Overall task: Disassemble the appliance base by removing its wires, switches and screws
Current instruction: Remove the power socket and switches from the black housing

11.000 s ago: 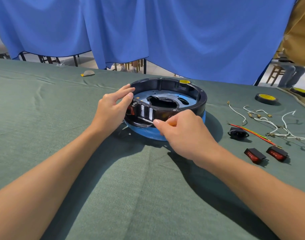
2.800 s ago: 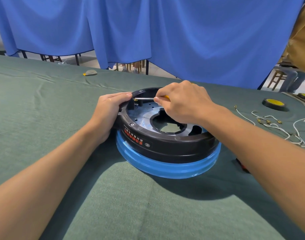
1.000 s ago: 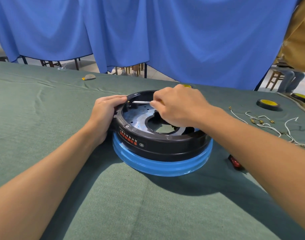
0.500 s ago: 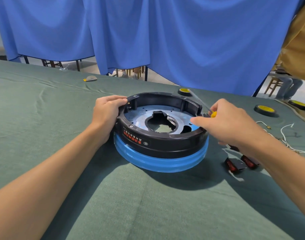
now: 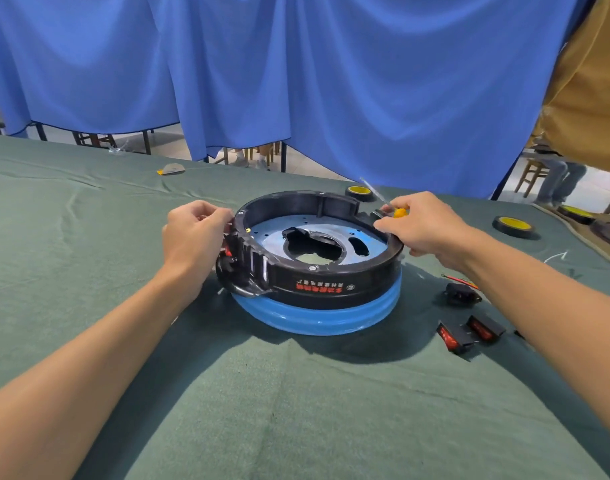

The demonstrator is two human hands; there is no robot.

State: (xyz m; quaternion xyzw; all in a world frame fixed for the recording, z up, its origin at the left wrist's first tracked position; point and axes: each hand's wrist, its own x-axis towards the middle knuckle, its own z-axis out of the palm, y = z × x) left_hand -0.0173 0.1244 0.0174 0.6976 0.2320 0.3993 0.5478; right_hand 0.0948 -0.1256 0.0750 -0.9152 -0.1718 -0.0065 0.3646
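The round appliance base (image 5: 331, 289), a black ring on a blue rim with a silver inner plate, lies on the green cloth in the middle. My left hand (image 5: 192, 237) grips its left edge beside the switch housing, fingers curled. My right hand (image 5: 421, 226) holds a screwdriver (image 5: 386, 206) with a yellow handle, shaft pointing up and back, and its fingers rest on the base's right rim. Two red rocker switches (image 5: 470, 332) and a black socket (image 5: 461, 294) with red wires lie to the right of the base.
Yellow-and-black tape rolls lie behind the base (image 5: 360, 192) and at the far right (image 5: 513, 226). A small scrap (image 5: 171, 169) sits at the back left. Blue curtains hang behind the table. A person in tan stands at the right edge.
The base has been turned round, bringing the switch housing to the front left and the red label to the front. My right hand left the inside of the ring and went to the right rim.
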